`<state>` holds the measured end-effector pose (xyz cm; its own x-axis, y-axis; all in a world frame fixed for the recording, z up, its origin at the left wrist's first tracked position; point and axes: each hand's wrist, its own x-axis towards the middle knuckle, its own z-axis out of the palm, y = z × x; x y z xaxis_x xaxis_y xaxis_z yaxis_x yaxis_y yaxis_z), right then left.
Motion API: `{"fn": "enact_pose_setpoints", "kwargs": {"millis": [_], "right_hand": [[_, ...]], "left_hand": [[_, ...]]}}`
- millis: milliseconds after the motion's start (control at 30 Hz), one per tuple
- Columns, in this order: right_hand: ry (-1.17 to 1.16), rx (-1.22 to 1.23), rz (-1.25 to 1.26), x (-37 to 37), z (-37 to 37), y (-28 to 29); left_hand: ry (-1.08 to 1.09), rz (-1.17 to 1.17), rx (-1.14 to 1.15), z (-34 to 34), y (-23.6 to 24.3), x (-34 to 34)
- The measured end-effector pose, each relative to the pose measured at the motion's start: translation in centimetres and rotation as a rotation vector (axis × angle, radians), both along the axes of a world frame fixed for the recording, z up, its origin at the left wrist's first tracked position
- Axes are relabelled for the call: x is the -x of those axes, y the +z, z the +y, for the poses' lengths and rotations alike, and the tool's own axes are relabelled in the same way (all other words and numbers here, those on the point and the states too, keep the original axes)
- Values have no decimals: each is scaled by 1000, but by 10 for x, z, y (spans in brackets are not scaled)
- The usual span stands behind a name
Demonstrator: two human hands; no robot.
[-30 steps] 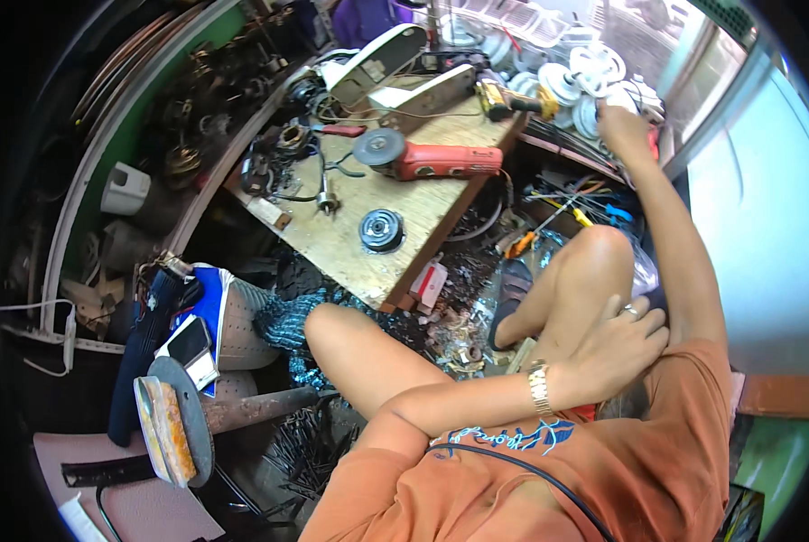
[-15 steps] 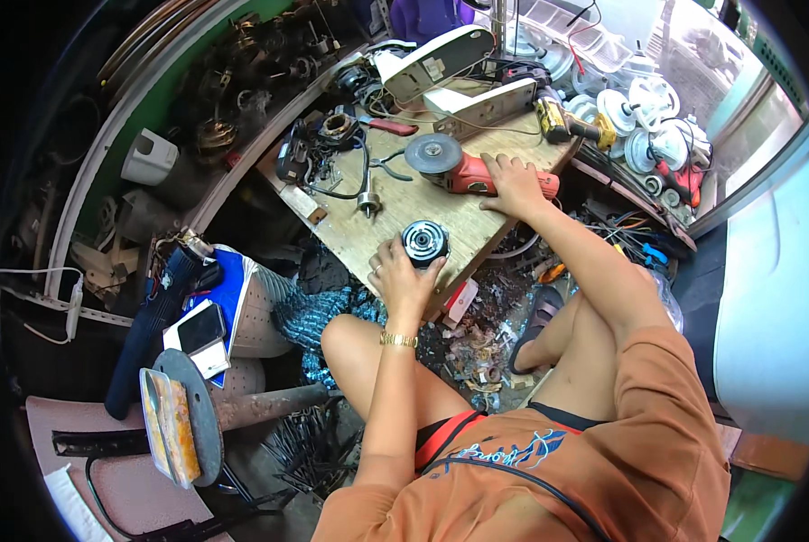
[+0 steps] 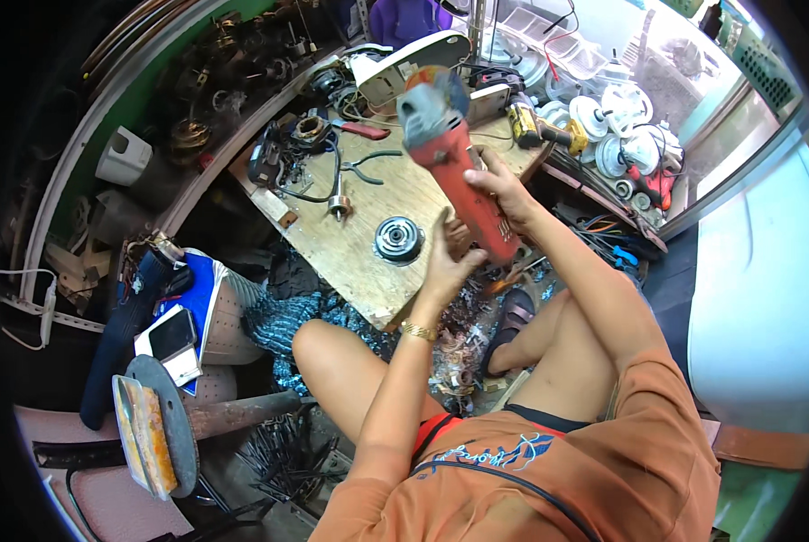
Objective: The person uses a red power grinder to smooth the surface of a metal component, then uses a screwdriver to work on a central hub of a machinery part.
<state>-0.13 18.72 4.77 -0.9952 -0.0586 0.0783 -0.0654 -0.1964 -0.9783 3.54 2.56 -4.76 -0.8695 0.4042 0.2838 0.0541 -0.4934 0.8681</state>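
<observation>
A red angle grinder [image 3: 466, 185] with a grey head is held up over the workbench, its disc end pointing away from me and smeared by motion. My right hand [image 3: 506, 194] wraps around its body from the right. On the other side, my left hand [image 3: 450, 257] is closed against the rear part of the grinder, its fingertips partly hidden. Just left of that hand, a round black and silver motor part [image 3: 398, 239] with concentric rings lies on the wooden bench top [image 3: 350, 266].
Pliers [image 3: 368, 169], a red-handled tool [image 3: 361, 130] and a metal shaft part [image 3: 339, 206] lie on the bench. A yellow cordless drill [image 3: 549, 131] sits at its far right, beside white fan parts [image 3: 626, 117]. At left stand a phone [image 3: 172, 334] and a food container [image 3: 143, 438].
My right hand has lifted the grinder off the bench and swung it upright. My left hand has let go of the round motor part and moved right to the grinder.
</observation>
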Motion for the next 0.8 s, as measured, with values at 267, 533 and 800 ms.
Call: {"fn": "enact_pose_setpoints", "kwargs": {"millis": [267,533,800], "right_hand": [[-213,-125,175,-41,34,39],[-290,122,-1,-65,42,45],[-316,175,232,-55,61,44]], "left_hand": [[259,212,437,52,77,-43],[328,388,634,63,76,-50],[264,178,508,61,29,-71]]}}
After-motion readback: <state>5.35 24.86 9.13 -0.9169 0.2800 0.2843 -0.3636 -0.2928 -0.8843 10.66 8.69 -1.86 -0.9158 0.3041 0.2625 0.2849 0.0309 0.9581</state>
